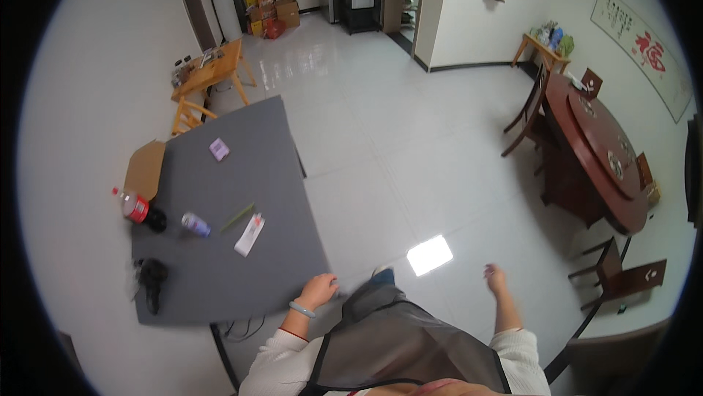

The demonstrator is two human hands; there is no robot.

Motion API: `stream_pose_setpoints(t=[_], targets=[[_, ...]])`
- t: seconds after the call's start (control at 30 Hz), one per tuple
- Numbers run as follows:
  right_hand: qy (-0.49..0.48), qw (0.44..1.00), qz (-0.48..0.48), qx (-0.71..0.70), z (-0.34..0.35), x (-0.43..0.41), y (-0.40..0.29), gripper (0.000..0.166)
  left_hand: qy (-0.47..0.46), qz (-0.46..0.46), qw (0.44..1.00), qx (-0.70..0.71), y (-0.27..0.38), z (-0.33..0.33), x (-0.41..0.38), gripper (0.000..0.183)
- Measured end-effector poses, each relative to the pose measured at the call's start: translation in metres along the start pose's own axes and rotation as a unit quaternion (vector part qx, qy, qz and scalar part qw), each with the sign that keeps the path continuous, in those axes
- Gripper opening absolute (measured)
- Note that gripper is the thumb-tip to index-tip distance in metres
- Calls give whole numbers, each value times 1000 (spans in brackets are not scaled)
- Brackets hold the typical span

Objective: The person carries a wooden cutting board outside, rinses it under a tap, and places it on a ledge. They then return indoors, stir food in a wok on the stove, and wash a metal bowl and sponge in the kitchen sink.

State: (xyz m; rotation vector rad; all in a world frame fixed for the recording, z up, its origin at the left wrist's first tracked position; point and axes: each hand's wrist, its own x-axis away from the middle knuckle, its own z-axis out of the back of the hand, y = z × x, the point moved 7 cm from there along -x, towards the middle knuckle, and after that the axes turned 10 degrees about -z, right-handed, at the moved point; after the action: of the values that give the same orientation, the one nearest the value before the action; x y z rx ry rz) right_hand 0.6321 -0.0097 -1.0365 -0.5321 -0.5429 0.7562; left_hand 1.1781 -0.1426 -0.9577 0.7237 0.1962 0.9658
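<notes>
My left hand (319,290), with a pale bangle at the wrist, is by the right front edge of a grey-topped table (219,286) and holds nothing that I can see. Out over the tiled floor, my right hand (494,277) hangs well away from the table, its fingers partly curled and blurred. On the table lie a white packet (250,235), a thin green stick (237,217) and a purple packet (219,149). A bluish can (196,224), a cola bottle (137,207) and a black hair dryer or similar device (153,285) are towards the left side.
An opened cardboard box (145,169) is at the table's left edge. Cables (244,331) hang below its front. A wooden table (211,72) stands beyond. To the right are a round dark wooden dining table (576,138) and several chairs, one (626,280) close by.
</notes>
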Motion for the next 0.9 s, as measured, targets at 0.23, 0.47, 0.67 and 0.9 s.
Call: stream_pose_setpoints(t=[0.23,0.47,0.67,0.9], targets=[[-281,940,-181,73,-43,-73,-3,23,9,-167,985,-50,54,74,-267,28],[-175,935,-285,122,-14,-216,9,25,-64,-173,978,-101,57,106,-484,31],[-255,898,-211,289,-48,-466,-22,28,-170,18,982,-83,-20,124,-598,35],[-72,962,127,233,-97,-842,-375,24,70,108,991,31,-102,209,-686,43]])
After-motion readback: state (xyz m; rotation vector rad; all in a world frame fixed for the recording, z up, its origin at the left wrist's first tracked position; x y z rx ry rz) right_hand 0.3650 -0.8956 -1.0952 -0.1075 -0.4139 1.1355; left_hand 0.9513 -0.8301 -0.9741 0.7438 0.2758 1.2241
